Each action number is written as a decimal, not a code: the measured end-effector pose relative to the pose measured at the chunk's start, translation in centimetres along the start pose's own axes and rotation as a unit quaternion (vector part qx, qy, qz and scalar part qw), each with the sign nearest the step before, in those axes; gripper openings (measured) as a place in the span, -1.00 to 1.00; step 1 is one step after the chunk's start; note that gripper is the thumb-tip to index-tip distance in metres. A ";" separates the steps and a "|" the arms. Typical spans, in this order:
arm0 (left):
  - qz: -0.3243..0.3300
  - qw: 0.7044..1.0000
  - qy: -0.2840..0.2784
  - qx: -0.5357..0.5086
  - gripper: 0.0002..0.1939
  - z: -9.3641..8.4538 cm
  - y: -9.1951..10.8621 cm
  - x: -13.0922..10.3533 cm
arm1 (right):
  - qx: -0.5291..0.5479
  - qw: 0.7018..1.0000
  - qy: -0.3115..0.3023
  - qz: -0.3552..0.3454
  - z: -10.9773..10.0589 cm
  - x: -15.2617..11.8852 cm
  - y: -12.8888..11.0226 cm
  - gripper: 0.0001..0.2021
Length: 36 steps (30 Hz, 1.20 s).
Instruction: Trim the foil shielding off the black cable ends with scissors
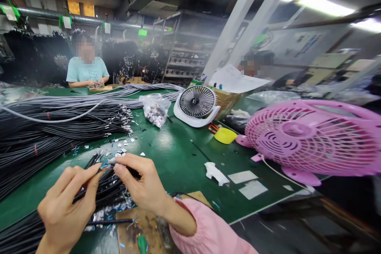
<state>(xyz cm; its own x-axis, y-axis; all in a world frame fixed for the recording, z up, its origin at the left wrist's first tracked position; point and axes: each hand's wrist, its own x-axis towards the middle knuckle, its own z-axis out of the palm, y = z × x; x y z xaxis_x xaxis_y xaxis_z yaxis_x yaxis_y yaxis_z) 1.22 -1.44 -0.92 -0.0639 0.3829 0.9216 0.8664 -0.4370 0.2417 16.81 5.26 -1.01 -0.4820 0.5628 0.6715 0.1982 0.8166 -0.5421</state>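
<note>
Pinching thin wires (104, 164) in their grip, left hand (68, 202) and right hand (145, 182) partly cover them.

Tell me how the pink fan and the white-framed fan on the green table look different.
Colour: the pink fan has a pink grille and feet, while the white-framed fan has a dark grille.
Size: the pink fan fills far more of the picture than the white-framed fan, though it also looks nearer.
Place: the pink fan is at the picture's right; the white-framed fan is beside the plastic bag.
Both stand on the green table.
</note>
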 end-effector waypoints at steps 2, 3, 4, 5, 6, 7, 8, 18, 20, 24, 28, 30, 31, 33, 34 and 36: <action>-0.068 0.997 -0.015 -0.011 -0.96 0.0 0.2 0.1 | -0.003 1.000 0.002 0.009 0.0 0.0 0.0 -0.69; -0.107 0.993 -0.028 -0.030 -0.94 0.0 0.3 0.1 | -0.003 1.000 0.005 0.014 0.1 -0.1 0.0 -0.70; -0.148 0.987 -0.042 -0.053 -0.90 0.0 0.4 0.1 | -0.003 1.000 0.008 0.018 0.1 -0.1 0.0 -0.71; -0.187 0.977 -0.057 -0.078 -0.87 -0.1 0.4 0.1 | -0.003 1.000 0.013 0.021 0.2 -0.1 -0.1 -0.70; -0.223 0.966 -0.079 -0.106 -0.84 -0.2 0.4 0.2 | -0.002 1.000 0.017 0.024 0.2 -0.1 -0.1 -0.70; -0.257 0.952 -0.099 -0.134 -0.79 -0.3 0.4 0.3 | -0.001 0.999 0.021 0.026 0.2 -0.1 -0.2 -0.69; -0.290 0.936 -0.120 -0.162 -0.74 -0.4 0.3 0.6 | 0.001 0.999 0.022 0.029 0.2 -0.1 -0.2 -0.68; -0.384 0.835 -0.260 -0.296 -0.40 -0.6 -0.3 2.3 | 0.139 0.981 0.015 0.133 -0.1 0.8 -0.8 -0.75; -0.377 0.857 -0.224 -0.271 -0.49 -0.4 -0.3 1.8 | 0.175 0.966 0.008 0.190 -0.2 1.1 -0.9 -0.78; -0.304 0.907 -0.189 -0.220 -0.66 -0.1 -0.3 1.2 | 0.160 0.977 -0.001 0.138 -0.1 1.4 -0.5 -0.77; -0.224 0.941 -0.194 -0.164 -0.74 0.0 -0.6 1.3 | 0.138 0.987 -0.015 0.079 -0.3 1.5 0.1 -0.79; -0.208 0.945 -0.203 -0.148 -0.74 0.0 -0.9 1.3 | 0.147 0.986 -0.024 0.073 -0.4 1.6 0.3 -0.79; -0.208 0.945 -0.206 -0.144 -0.74 0.0 -1.0 1.4 | 0.158 0.984 -0.024 0.081 -0.4 1.6 0.3 -0.77; -0.219 0.939 -0.216 -0.153 -0.73 0.1 -1.3 1.6 | 0.221 0.966 -0.036 0.129 -0.3 1.6 0.4 -0.71; -0.226 0.933 -0.224 -0.169 -0.71 0.1 -1.4 1.8 | 0.274 0.946 -0.053 0.165 -0.1 1.5 0.4 -0.67; -0.235 0.912 -0.250 -0.224 -0.67 0.2 -1.5 2.1 | 0.392 0.884 -0.107 0.232 0.2 1.4 0.5 -0.62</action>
<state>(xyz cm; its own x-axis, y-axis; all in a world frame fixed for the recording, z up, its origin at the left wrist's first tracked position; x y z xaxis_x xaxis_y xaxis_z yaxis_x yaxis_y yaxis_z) -0.12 0.23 0.60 -0.0445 0.8879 0.4578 0.5054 -0.3753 0.7770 16.07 6.39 -0.43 -0.6709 0.7083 0.2197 -0.1954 0.1170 -0.9737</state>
